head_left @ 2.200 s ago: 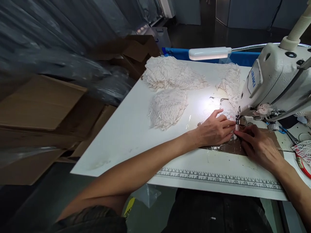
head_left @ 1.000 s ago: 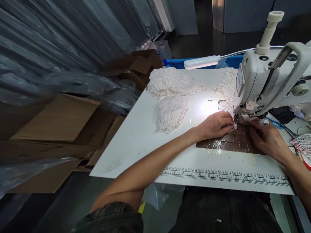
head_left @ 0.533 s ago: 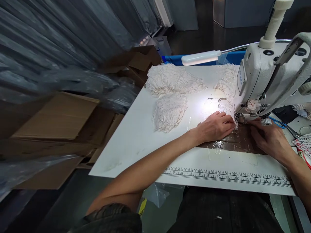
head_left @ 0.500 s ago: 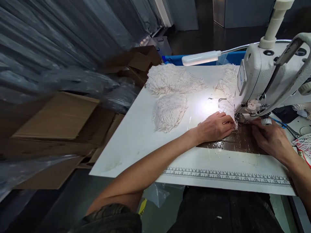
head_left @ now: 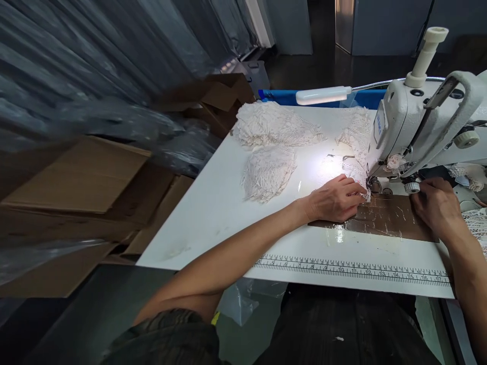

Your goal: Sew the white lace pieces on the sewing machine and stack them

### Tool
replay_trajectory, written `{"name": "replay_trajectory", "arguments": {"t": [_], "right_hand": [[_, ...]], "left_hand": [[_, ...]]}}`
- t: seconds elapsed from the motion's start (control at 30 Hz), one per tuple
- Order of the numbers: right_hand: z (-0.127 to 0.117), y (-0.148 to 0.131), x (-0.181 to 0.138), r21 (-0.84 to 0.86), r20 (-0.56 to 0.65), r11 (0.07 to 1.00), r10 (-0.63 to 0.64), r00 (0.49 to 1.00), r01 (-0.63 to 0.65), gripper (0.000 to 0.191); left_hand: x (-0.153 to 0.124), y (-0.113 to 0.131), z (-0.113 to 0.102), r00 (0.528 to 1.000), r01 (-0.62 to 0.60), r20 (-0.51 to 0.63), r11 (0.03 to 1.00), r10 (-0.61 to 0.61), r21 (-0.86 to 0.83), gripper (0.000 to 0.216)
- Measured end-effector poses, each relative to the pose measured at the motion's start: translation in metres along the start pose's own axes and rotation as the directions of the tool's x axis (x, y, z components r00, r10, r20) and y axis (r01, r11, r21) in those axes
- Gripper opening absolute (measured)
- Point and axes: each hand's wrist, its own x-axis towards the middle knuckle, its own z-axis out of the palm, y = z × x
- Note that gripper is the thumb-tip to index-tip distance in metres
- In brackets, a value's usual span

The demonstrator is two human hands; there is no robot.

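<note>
White lace (head_left: 356,175) runs up to the needle area of a white sewing machine (head_left: 395,119). My left hand (head_left: 337,197) is closed on the lace edge just left of the presser foot, its palm side down over brown tape (head_left: 388,215) on the table. To the right of the machine's needle end, my right hand (head_left: 437,203) has its fingers curled beside a black item. What these fingers hold, if anything, is hidden. The blue-handled scissors cannot be made out now.
Two heaps of white lace, a larger one (head_left: 272,124) and a smaller one (head_left: 269,172), lie on the white table (head_left: 213,218). A lamp (head_left: 323,95) shines from behind. A printed ruler (head_left: 342,268) follows the front edge. Cardboard boxes (head_left: 79,175) stand at left.
My right hand has moved right, away from the needle area, to where the scissors lay. My left hand stays on the lace. The view has shifted slightly.
</note>
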Motion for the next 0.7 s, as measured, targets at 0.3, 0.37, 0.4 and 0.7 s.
{"name": "replay_trajectory", "arguments": {"t": [0.3, 0.37, 0.4, 0.7], "right_hand": [[-0.042, -0.033, 0.018, 0.127, 0.298, 0.874, 0.417, 0.859, -0.468, 0.017], [-0.051, -0.038, 0.019, 0.18, 0.425, 0.806, 0.453, 0.784, -0.564, 0.018], [-0.055, -0.041, 0.017, 0.222, 0.502, 0.761, 0.447, 0.74, -0.609, 0.018], [-0.05, -0.047, -0.015, 0.307, 0.443, 0.922, 0.079, 0.893, -0.234, 0.03]], "left_hand": [[0.009, -0.009, -0.006, 1.0, 0.025, 0.018, 0.977, -0.022, -0.211, 0.024], [0.008, -0.009, -0.01, 0.998, 0.029, 0.054, 0.976, -0.018, -0.216, 0.018], [0.007, -0.009, -0.011, 0.997, 0.03, 0.081, 0.973, -0.011, -0.228, 0.016], [0.003, -0.015, -0.006, 0.989, 0.085, 0.148, 0.922, -0.031, -0.378, 0.031]]}}
